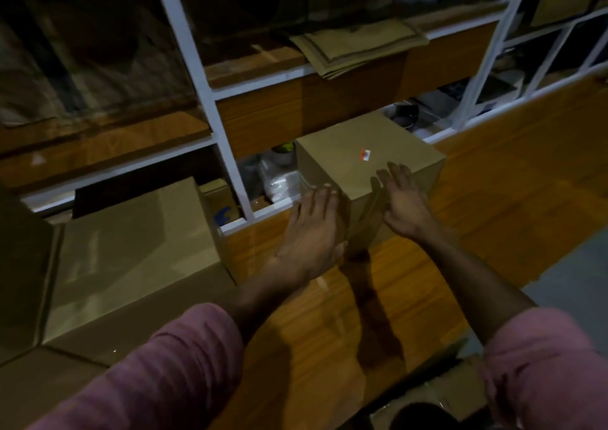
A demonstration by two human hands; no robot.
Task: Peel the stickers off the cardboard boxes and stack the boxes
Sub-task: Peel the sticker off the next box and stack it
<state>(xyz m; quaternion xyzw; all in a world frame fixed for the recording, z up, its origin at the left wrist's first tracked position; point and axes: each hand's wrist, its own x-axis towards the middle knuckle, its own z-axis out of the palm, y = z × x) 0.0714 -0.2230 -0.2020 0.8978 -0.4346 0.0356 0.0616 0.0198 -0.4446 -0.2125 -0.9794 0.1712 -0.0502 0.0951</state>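
A small brown cardboard box (358,153) stands on the wooden counter (493,199), one corner turned toward me. A little red and white sticker (365,154) shows on its top face. My left hand (312,235) lies flat with straight fingers against the box's left side. My right hand (403,199) is spread open at the box's near right side, fingertips at the top edge. Several larger cardboard boxes (125,248) sit to the left.
A white-framed shelf unit (210,94) rises behind the counter, holding flattened cardboard sheets (358,46), plastic bags (279,179) and dark items. An open box (437,396) lies at the bottom right near a grey floor (575,265).
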